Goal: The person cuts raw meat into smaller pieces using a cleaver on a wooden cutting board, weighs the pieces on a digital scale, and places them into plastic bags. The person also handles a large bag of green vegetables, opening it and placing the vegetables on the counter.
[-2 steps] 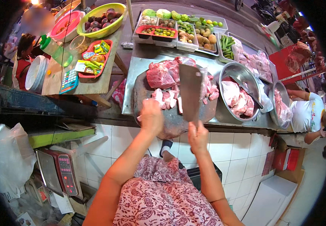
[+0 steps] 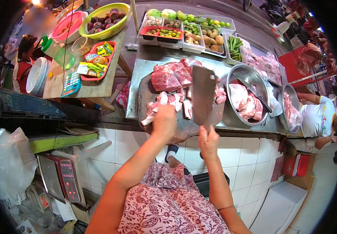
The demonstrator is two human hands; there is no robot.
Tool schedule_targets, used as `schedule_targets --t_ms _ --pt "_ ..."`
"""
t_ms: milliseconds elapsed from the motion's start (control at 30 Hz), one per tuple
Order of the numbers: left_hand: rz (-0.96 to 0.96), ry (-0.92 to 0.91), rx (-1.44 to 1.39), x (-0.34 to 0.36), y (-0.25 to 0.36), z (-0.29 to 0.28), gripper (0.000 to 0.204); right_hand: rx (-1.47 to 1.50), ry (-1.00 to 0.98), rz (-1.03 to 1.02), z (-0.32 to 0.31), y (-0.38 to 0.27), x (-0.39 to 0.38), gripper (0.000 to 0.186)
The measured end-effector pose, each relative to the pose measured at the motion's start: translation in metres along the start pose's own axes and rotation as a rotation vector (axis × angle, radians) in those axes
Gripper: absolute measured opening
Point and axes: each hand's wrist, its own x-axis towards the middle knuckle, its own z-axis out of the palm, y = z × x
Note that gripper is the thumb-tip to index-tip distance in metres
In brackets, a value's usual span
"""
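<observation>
The person's right hand (image 2: 208,142) has its fingers wrapped around the handle of a large knife (image 2: 204,93), whose broad blade points away from the body over the right part of a round chopping board (image 2: 182,132); whether the blade touches the board cannot be told. The left hand (image 2: 165,117) is at the small pieces of meat (image 2: 187,108) on the near left part of the board, but its fingers are blurred and partly hidden, so it cannot be told whether they grip a piece. Behind these pieces, a big chunk of meat (image 2: 167,77) lies at the far side of the board. The board rests on a metal table (image 2: 143,64), with a metal bowl (image 2: 249,71) of more meat just to its right and trays of vegetables (image 2: 168,35) beyond it. A scale (image 2: 68,175) stands lower left, well apart from the hands.
</observation>
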Motion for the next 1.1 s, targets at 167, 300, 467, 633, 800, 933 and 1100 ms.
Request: schedule_targets --t_ms 167,300,467,633,800,933,1100 --pt "-0.085 -0.114 0.09 0.04 0.07 0.066 0.027 0.058 0.0 0.189 -0.024 0.028 0.0 0.023" --pt "-0.145 -0.094 -0.123 0.05 0.058 0.078 0.024 0.031 -0.031 0.172 -0.02 0.036 -0.01 0.024" --pt "-0.436 -0.374 -0.983 0.028 0.004 0.01 0.028 -0.069 -0.083 0.048 -0.017 0.028 -0.005 0.025" --pt "-0.432 0.282 -0.672 -0.026 -0.088 -0.098 0.042 -0.097 -0.37 -0.078 0.028 0.003 -0.015 0.024" --pt "-0.75 0.429 -0.788 -0.069 -0.126 -0.136 0.035 -0.263 -0.58 -0.006 0.09 -0.001 -0.031 0.027" --pt "-0.35 0.402 -0.707 -0.056 -0.098 -0.088 0.038 -0.237 -0.415 0.001 0.083 0.024 -0.012 0.028" --pt "-0.254 0.106 -0.297 -0.032 -0.065 -0.032 0.04 -0.299 -0.353 -0.054 0.064 0.003 0.009 0.026"
